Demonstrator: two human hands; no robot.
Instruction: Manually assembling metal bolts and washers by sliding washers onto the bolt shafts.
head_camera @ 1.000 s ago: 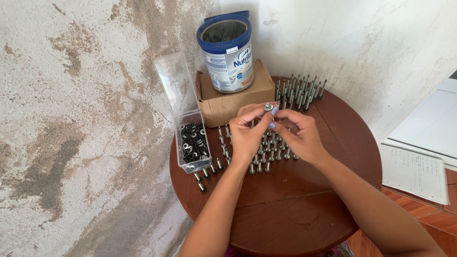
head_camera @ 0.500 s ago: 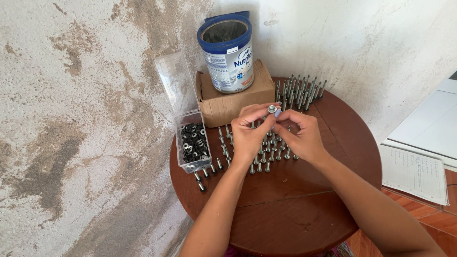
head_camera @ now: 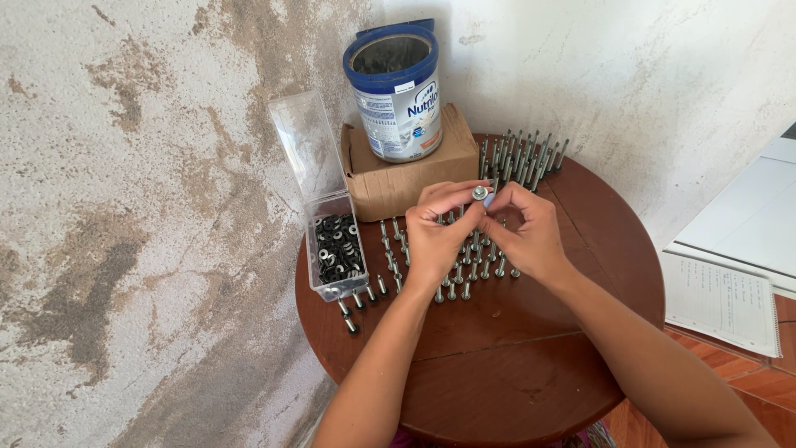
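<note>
while upright bolts (head_camera: 464, 265) stand below, both hands' fingers (head_camera: 464, 207) pinch 1 small bolt (head_camera: 479, 192).

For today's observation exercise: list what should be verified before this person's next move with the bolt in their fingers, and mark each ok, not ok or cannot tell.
1. Bolt held by both left hand and right hand: ok.
2. Washer seated on it: cannot tell.
3. Clear plastic box of washers open, close to the left hand: ok.
4. Upright bolts at the far edge standing: ok.
5. Bare round table space in front: ok.
6. Tin steady on cardboard box: ok.
</note>
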